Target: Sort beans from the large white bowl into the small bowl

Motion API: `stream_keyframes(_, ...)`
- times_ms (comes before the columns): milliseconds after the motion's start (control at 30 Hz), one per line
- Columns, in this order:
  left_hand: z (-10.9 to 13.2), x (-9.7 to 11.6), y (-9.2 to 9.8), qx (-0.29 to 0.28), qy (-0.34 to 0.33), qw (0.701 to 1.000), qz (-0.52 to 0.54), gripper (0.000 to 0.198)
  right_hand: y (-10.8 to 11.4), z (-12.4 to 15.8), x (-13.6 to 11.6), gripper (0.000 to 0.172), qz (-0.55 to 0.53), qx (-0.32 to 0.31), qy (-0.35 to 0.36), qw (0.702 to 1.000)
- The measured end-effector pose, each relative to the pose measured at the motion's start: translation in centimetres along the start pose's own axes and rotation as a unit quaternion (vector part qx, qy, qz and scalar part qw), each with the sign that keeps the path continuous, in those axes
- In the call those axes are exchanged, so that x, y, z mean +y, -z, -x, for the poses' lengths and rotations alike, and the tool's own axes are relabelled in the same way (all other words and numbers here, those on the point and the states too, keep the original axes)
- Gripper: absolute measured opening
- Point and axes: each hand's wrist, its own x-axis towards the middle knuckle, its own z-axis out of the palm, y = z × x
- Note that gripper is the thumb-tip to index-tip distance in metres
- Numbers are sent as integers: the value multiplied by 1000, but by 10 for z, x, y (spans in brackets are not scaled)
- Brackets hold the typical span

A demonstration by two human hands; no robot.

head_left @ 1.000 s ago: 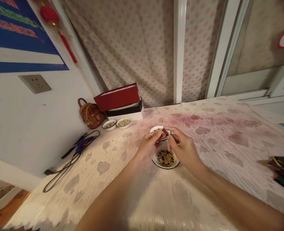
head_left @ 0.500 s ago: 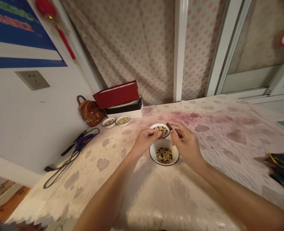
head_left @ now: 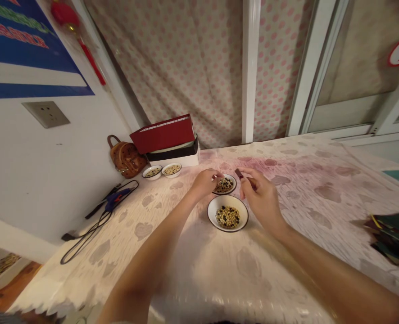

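My left hand (head_left: pixel 206 183) is at the left rim of the farther white bowl (head_left: pixel 234 188), its fingers curled over the small round black and pale beads (head_left: pixel 224 185) inside. Whatever lies between those fingertips is too small to make out. Just right of that bowl, my right hand (head_left: pixel 260 194) pinches a small dark reddish-brown stick-like piece (head_left: pixel 239 173) that points up and left. Nearer to me stands a larger white bowl (head_left: pixel 212 221) with a dark rim, holding yellow, black and white beads (head_left: pixel 228 217). Neither hand touches this nearer bowl.
Two small bowls of beads (head_left: pixel 152 172) stand back left before a red box (head_left: pixel 165 134) and a black-and-white box (head_left: pixel 182 157). A brown mini backpack (head_left: pixel 128 159) leans by the wall. A blue glue gun (head_left: pixel 113 200) with its cord lies left; dark fabric (head_left: pixel 395 238) lies right.
My left hand has moved from in front of my right hand's fingers to the farther bowl's left side. My right hand stays nearly in place, still pinching the reddish-brown piece.
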Motion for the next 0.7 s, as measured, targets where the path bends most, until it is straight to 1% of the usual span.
stream_keyframes(67, -12, -3, -6, -30, -31, 999, -21, 20, 0, -1, 0, 31, 0, 1, 1, 1000)
stream_keyframes(133, -18, -4, -11, -73, -57, 995, -42, 20, 0, -1, 1, 31, 4, 2, 3, 1000)
stream_keyframes(167, -19, -4, -12, -91, -64, 993, -49, 18, 0, -2, 1, 31, 7, 2, 3, 1000)
stream_keyframes(233, -18, -3, -14, -106, -60, 991, -54, 15, 1, -2, 1, 31, 10, 3, 1, 1000)
stream_keyframes(400, -15, -4, -10, -94, -16, 991, -93, 13, 1, -2, 1, 31, 11, 2, 3, 1000)
stream_keyframes(600, -15, -6, -6, -72, -5, 993, -97, 10, 0, -2, 1, 32, 12, -2, 0, 1000)
stream_keyframes(700, -10, -4, -3, -30, -12, 998, -60, 5, 0, -2, 1, 33, 13, -2, -3, 1000)
